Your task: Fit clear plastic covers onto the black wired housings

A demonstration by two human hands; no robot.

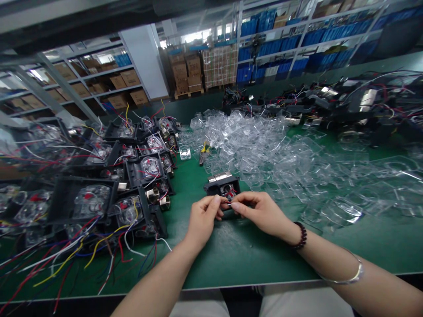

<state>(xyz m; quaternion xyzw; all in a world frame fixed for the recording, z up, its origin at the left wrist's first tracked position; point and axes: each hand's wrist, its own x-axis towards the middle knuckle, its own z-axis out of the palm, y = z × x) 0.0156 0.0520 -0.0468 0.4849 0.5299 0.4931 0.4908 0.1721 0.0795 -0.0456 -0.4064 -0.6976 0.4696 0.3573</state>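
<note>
In front of me on the green bench lies a dark grey housing (214, 186) with a silvery metal cylinder (220, 177) along its far side and red wires (228, 190) inside. Both hands meet over its near edge. My left hand (205, 215) pinches a thin wire between thumb and fingertips. From the other side, my right hand (256, 210) has thumb and forefinger pressed together at the same wire. The wire's ends are mostly hidden by my fingers. Just beyond the housing rest yellow-handled pliers (204, 152), touched by neither hand.
Stacked housings with loose coloured wires (99, 198) fill the left side of the bench. A heap of clear plastic pieces (251, 145) spreads from the middle to the right. Dark parts with cables (330, 103) are piled at the back right. The bench edge (238, 285) runs before my lap.
</note>
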